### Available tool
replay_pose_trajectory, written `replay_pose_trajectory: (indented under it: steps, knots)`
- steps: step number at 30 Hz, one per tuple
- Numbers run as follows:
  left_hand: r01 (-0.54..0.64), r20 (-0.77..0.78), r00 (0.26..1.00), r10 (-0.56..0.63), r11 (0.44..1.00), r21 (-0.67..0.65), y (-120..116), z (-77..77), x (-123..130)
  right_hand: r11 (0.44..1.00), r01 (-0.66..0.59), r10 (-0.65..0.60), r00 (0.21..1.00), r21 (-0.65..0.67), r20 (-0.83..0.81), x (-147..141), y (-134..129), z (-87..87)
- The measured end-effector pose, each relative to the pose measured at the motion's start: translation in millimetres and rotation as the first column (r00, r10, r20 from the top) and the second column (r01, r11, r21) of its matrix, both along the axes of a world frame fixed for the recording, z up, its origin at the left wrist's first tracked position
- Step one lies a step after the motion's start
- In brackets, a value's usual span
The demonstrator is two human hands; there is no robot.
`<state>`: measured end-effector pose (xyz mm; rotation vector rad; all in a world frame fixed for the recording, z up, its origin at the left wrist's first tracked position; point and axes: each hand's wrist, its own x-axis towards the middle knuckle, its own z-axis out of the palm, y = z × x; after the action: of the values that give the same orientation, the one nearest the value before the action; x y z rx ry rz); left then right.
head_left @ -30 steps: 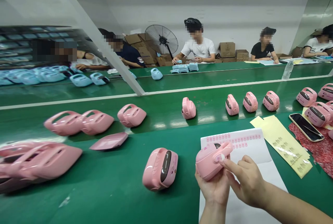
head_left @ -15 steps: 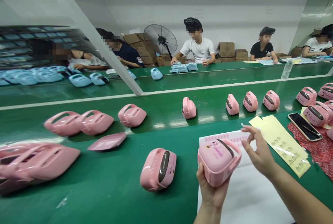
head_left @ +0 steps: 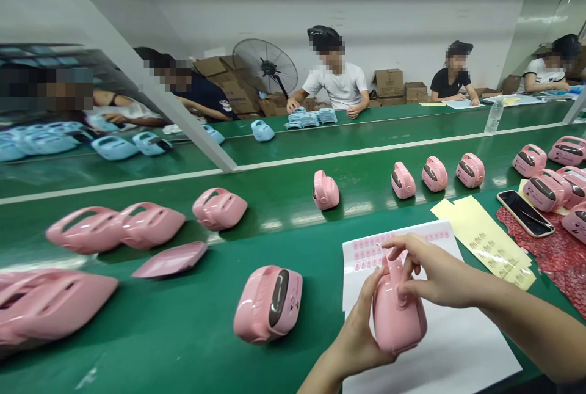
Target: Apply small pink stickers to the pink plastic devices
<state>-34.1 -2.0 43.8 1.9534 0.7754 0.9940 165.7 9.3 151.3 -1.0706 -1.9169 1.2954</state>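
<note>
A pink handled case [head_left: 397, 321] is held above a white sheet of small pink stickers [head_left: 361, 253], its plain side facing me. My left hand [head_left: 361, 333] wraps round its left side and underside. My right hand [head_left: 428, 269] is at the top, fingers bent over the handle, with the thumb against the case; a small pale tip shows at the index finger, too small to name. Left of the hands, another pink case [head_left: 268, 303] with a dark oval window stands on the green table [head_left: 183, 327].
Pink shells [head_left: 55, 305] lie at the left, and more pink cases stand along the green belt [head_left: 274, 198]. Yellow sticker sheets [head_left: 485, 241], a phone [head_left: 526, 214] and red wrap [head_left: 561, 259] are at the right. Several people sit across the line, near a clear bottle [head_left: 493, 118].
The held case has turned from its printed face to its plain side. My right hand has moved left onto its handle. The view has shifted slightly to the right.
</note>
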Motion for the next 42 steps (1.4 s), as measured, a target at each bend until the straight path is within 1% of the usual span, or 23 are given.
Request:
replay_pose_trajectory:
  steps: [4,10,12,14,16,18,19,21,23,25,27,28,30,32,34,36,37,40,42]
  knots:
    - [-0.009,0.014,1.000,0.009,1.000,-0.012,0,-5.3,0,1.000,0.029,-0.029,1.000,0.005,0.007,-3,-3,-5.1]
    - [-0.051,0.182,0.981,0.062,0.997,-0.065,-1,-4.0,1,0.990,0.141,-0.140,0.988,0.010,-0.068,-9,-9,-10.6]
    - [-0.034,0.251,0.966,0.060,0.994,-0.107,-1,-6.4,1,0.988,0.149,-0.146,0.987,0.044,-0.065,-10,-10,-12.6]
    - [-0.019,0.327,0.943,0.068,0.988,-0.152,-1,-12.4,2,0.985,0.143,-0.138,0.989,0.092,-0.053,-10,-11,-16.0]
    - [-0.019,0.362,0.928,0.085,0.983,-0.183,0,-20.0,2,0.975,0.136,-0.132,0.991,0.177,-0.036,-10,-11,-21.6]
    - [-0.041,0.344,0.933,0.102,0.983,-0.178,0,-25.8,1,0.937,0.132,-0.132,0.991,0.322,-0.022,-9,-12,-28.6]
    - [-0.055,0.325,0.940,0.104,0.986,-0.158,0,-27.0,1,0.903,0.124,-0.129,0.992,0.411,-0.015,-9,-13,-32.0]
    - [-0.072,0.276,0.956,0.094,0.994,-0.088,0,-25.6,0,0.814,0.084,-0.106,0.994,0.574,0.004,-8,-14,-36.7]
    - [-0.074,0.218,0.973,0.073,0.997,-0.003,-1,-20.7,0,0.730,0.028,-0.072,0.997,0.683,0.037,-6,-16,-38.3]
    - [-0.067,0.170,0.984,0.056,0.996,0.057,-2,-16.1,-1,0.668,-0.019,-0.055,0.996,0.744,0.076,-5,-17,-38.0]
    - [-0.073,0.171,0.983,0.061,0.995,0.066,-2,-15.0,-2,0.623,-0.040,-0.072,0.991,0.781,0.109,-4,-19,-37.9]
    - [-0.083,0.194,0.978,0.073,0.995,0.046,-2,-16.1,-2,0.606,-0.049,-0.082,0.989,0.794,0.124,-3,-20,-38.4]
    - [-0.106,0.260,0.959,0.113,0.994,-0.040,-2,-20.0,-3,0.585,-0.061,-0.088,0.986,0.809,0.138,-2,-21,-40.5]
    - [-0.111,0.301,0.943,0.142,0.987,-0.116,-2,-23.5,-4,0.594,-0.057,-0.075,0.989,0.803,0.126,0,-21,-43.4]
    - [-0.101,0.312,0.940,0.140,0.986,-0.136,-2,-23.8,-3,0.635,-0.012,-0.067,0.995,0.772,0.071,3,-21,-46.5]
    - [-0.078,0.319,0.940,0.122,0.986,-0.147,-3,-19.6,-2,0.686,0.040,-0.068,0.998,0.726,0.010,5,-21,-49.5]
    - [-0.061,0.328,0.938,0.111,0.985,-0.161,-3,-16.2,-1,0.702,0.058,-0.068,0.998,0.710,-0.015,6,-21,-50.8]
    - [-0.012,0.348,0.934,0.081,0.980,-0.197,-5,-4.5,2,0.707,0.082,-0.063,0.997,0.703,-0.052,4,-22,-53.5]
    - [-0.001,0.341,0.938,0.062,0.984,-0.178,-5,1.5,3,0.701,0.080,-0.056,0.997,0.709,-0.057,3,-23,-53.8]
